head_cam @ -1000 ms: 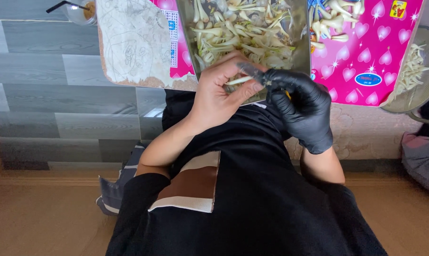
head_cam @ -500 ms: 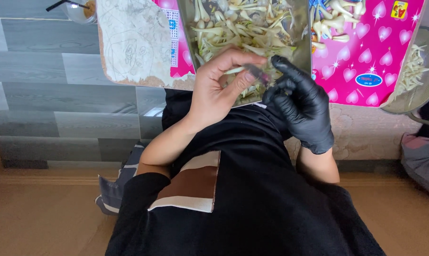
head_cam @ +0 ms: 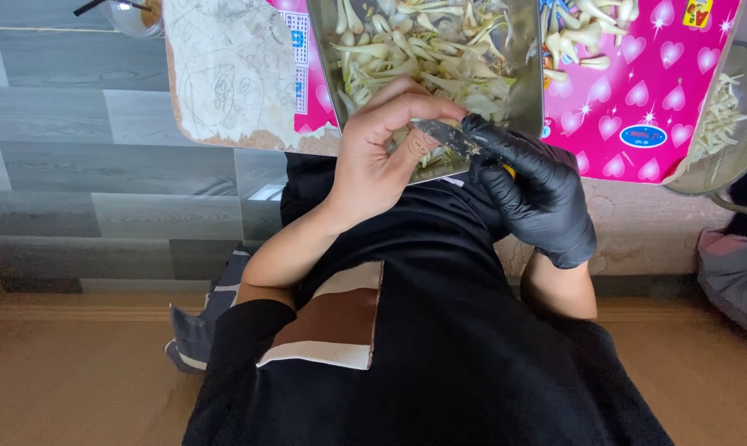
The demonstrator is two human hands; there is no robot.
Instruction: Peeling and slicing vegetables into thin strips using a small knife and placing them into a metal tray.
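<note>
My bare left hand (head_cam: pixel 377 157) curls its fingers around a small pale bulb piece at the near rim of a metal tray (head_cam: pixel 524 91). The piece is mostly hidden by the fingers. My right hand (head_cam: pixel 534 186), in a black glove, grips a small knife (head_cam: pixel 441 136) whose blade points left and touches the left fingertips. The tray holds several pale peeled bulbs and stalks (head_cam: pixel 423 49). Both hands hover over my lap, which is covered in black cloth.
The tray lies on a pink mat with hearts (head_cam: pixel 637 91), beside a worn drawn-on board (head_cam: pixel 233 74). A mesh strainer (head_cam: pixel 741 157) with pale strips sits at the right edge. A glass with a straw (head_cam: pixel 134 12) stands top left on grey plank flooring.
The gloved right hand lifted and spread its fingers half a second ago, then came back down with the knife blade against the left fingertips. The left hand stayed almost still.
</note>
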